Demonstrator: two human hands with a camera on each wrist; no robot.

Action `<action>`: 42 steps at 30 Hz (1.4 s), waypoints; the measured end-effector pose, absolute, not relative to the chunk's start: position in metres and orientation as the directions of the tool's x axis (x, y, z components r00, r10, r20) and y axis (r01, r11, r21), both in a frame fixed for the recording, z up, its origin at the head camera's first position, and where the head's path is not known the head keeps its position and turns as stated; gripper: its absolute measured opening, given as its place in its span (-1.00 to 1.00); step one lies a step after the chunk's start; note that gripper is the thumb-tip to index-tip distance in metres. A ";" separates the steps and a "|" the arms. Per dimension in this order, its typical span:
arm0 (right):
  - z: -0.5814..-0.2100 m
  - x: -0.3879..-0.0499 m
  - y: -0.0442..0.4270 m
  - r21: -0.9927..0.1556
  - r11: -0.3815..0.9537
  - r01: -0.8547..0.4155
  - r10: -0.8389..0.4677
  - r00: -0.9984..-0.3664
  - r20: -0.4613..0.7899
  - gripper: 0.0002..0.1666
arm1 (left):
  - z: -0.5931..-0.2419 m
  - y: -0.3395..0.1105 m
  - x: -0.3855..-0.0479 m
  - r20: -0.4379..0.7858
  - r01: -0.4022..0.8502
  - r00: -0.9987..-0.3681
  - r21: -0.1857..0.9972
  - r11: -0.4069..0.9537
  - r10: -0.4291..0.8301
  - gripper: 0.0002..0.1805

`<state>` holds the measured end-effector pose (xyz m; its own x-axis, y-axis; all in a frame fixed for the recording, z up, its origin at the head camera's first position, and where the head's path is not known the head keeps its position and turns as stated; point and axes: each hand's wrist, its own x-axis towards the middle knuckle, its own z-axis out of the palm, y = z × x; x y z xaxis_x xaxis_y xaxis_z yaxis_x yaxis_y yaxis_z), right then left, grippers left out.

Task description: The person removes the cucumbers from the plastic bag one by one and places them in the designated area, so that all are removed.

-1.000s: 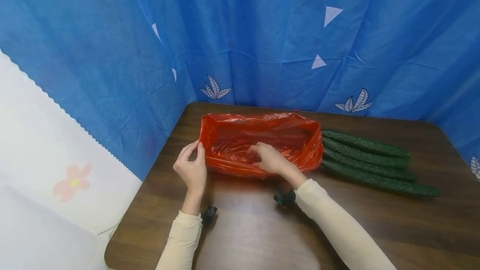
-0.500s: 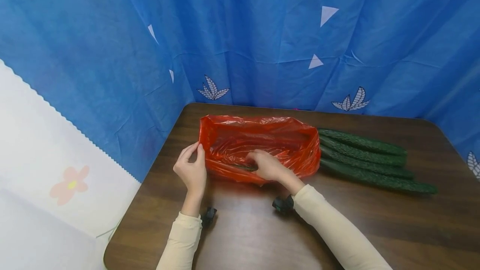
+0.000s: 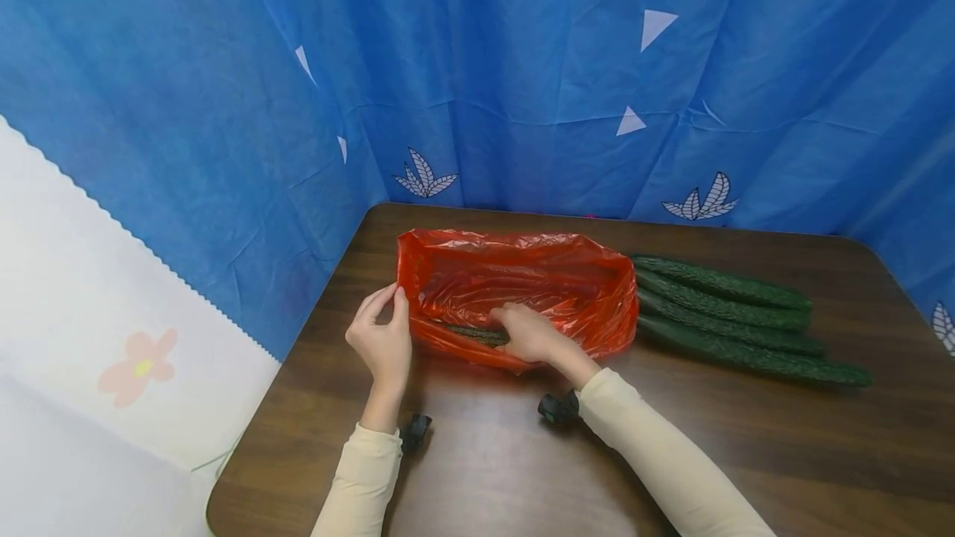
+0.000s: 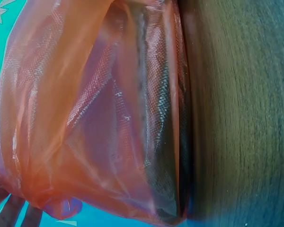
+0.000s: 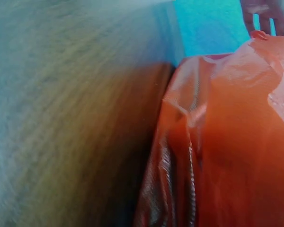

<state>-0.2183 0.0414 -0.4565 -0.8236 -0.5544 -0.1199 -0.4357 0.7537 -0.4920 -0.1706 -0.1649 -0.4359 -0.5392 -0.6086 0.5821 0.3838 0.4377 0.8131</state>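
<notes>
Near the back of the table an orange-red plastic bag point(image 3: 477, 247) lies on its side, its mouth spread wide. My left hand point(image 3: 384, 346) pinches the bag's left rim between thumb and fingertips; its fingers point(image 4: 19, 210) also show at the lower left of the left wrist view. Reaching into the bag, my right hand point(image 3: 531, 334) grips the right part of a cucumber point(image 3: 473, 333) lying along the front inner side. The fingertips are hidden by the hand and bag. Through the film, the left wrist view shows the cucumber point(image 4: 162, 118) lengthwise.
Several more cucumbers point(image 3: 731, 317) lie side by side to the right of the bag, their left ends behind it. The brown wooden table point(image 3: 492, 454) reaches back to a blue patterned curtain point(image 3: 522, 89). A white cloth with a flower point(image 3: 142, 367) hangs at left.
The bag's front rim has come down and nearer, and the cucumber inside has come into sight. My right hand has shifted slightly down with it. My left hand has kept its pinch.
</notes>
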 end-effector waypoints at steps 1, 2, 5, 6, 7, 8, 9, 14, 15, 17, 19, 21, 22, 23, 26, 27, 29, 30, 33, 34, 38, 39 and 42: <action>-0.456 -0.218 0.041 -0.492 0.756 -0.433 -0.554 -0.823 -0.126 -0.43 | -0.436 -0.165 -0.171 0.583 0.385 -0.540 0.812 0.438 -0.607 -0.87; -0.456 -0.217 0.041 -0.491 0.757 -0.431 -0.553 -0.823 -0.131 -0.43 | -0.436 -0.165 -0.171 0.584 0.385 -0.540 0.811 0.440 -0.605 -0.87; -0.457 -0.217 0.041 -0.496 0.759 -0.422 -0.548 -0.825 -0.136 -0.43 | -0.435 -0.165 -0.170 0.589 0.381 -0.539 0.808 0.450 -0.602 -0.87; -0.458 -0.217 0.041 -0.498 0.756 -0.425 -0.550 -0.825 -0.131 -0.44 | -0.435 -0.165 -0.170 0.589 0.378 -0.540 0.808 0.453 -0.601 -0.87; -0.458 -0.217 0.041 -0.497 0.755 -0.427 -0.551 -0.825 -0.128 -0.44 | -0.435 -0.165 -0.170 0.590 0.375 -0.539 0.807 0.456 -0.601 -0.87; -0.459 -0.217 0.041 -0.499 0.752 -0.429 -0.553 -0.823 -0.125 -0.44 | -0.434 -0.165 -0.170 0.591 0.373 -0.539 0.806 0.459 -0.600 -0.87; -0.460 -0.217 0.042 -0.501 0.750 -0.432 -0.556 -0.822 -0.123 -0.44 | -0.434 -0.165 -0.170 0.591 0.371 -0.538 0.806 0.461 -0.601 -0.87; -0.459 -0.217 0.044 -0.502 0.735 -0.456 -0.570 -0.816 -0.093 -0.45 | -0.434 -0.165 -0.169 0.603 0.373 -0.533 0.797 0.474 -0.594 -0.87; -0.458 -0.217 0.045 -0.498 0.732 -0.465 -0.573 -0.816 -0.080 -0.47 | -0.434 -0.166 -0.169 0.604 0.374 -0.533 0.796 0.475 -0.592 -0.87; -0.456 -0.218 0.046 -0.493 0.727 -0.478 -0.575 -0.816 -0.057 -0.47 | -0.434 -0.166 -0.169 0.607 0.379 -0.533 0.794 0.475 -0.590 -0.86; -0.454 -0.218 0.047 -0.492 0.716 -0.495 -0.581 -0.813 -0.028 -0.49 | -0.434 -0.166 -0.170 0.607 0.380 -0.532 0.794 0.474 -0.591 -0.86; -0.451 -0.218 0.049 -0.495 0.706 -0.506 -0.587 -0.810 -0.010 -0.50 | -0.434 -0.166 -0.170 0.605 0.379 -0.530 0.796 0.473 -0.594 -0.87; -0.450 -0.217 0.049 -0.499 0.703 -0.508 -0.587 -0.809 -0.003 -0.50 | -0.435 -0.166 -0.171 0.605 0.377 -0.528 0.796 0.475 -0.596 -0.88; -0.449 -0.217 0.050 -0.500 0.701 -0.509 -0.586 -0.810 0.003 -0.51 | -0.435 -0.166 -0.171 0.604 0.374 -0.526 0.797 0.475 -0.599 -0.89; -0.447 -0.217 0.052 -0.505 0.706 -0.497 -0.574 -0.819 0.004 -0.52 | -0.435 -0.165 -0.172 0.599 0.368 -0.523 0.801 0.473 -0.606 -0.90; -0.447 -0.217 0.053 -0.509 0.708 -0.490 -0.568 -0.823 0.002 -0.53 | -0.435 -0.164 -0.173 0.596 0.365 -0.523 0.803 0.472 -0.609 -0.90; -0.447 -0.217 0.055 -0.518 0.710 -0.477 -0.558 -0.830 -0.001 -0.54 | -0.432 -0.162 -0.172 0.591 0.363 -0.523 0.806 0.467 -0.614 -0.90; -0.447 -0.218 0.055 -0.521 0.709 -0.475 -0.557 -0.830 -0.001 -0.55 | -0.430 -0.161 -0.171 0.590 0.363 -0.524 0.807 0.466 -0.615 -0.90; -0.448 -0.218 0.057 -0.541 0.697 -0.471 -0.556 -0.831 0.008 -0.56 | -0.418 -0.155 -0.164 0.586 0.360 -0.529 0.810 0.464 -0.613 -0.89; -0.448 -0.219 0.058 -0.547 0.693 -0.470 -0.554 -0.832 0.013 -0.56 | -0.414 -0.153 -0.162 0.589 0.358 -0.526 0.808 0.468 -0.614 -0.90; -0.448 -0.221 0.060 -0.564 0.680 -0.467 -0.545 -0.837 0.036 -0.58 | -0.407 -0.150 -0.159 0.591 0.348 -0.521 0.806 0.479 -0.615 -0.91; -0.448 -0.221 0.061 -0.568 0.678 -0.467 -0.543 -0.839 0.041 -0.58 | -0.408 -0.150 -0.160 0.592 0.347 -0.521 0.805 0.481 -0.615 -0.91; -0.445 -0.222 0.065 -0.585 0.662 -0.468 -0.545 -0.837 0.052 -0.58 | -0.416 -0.154 -0.164 0.594 0.350 -0.522 0.804 0.482 -0.612 -0.90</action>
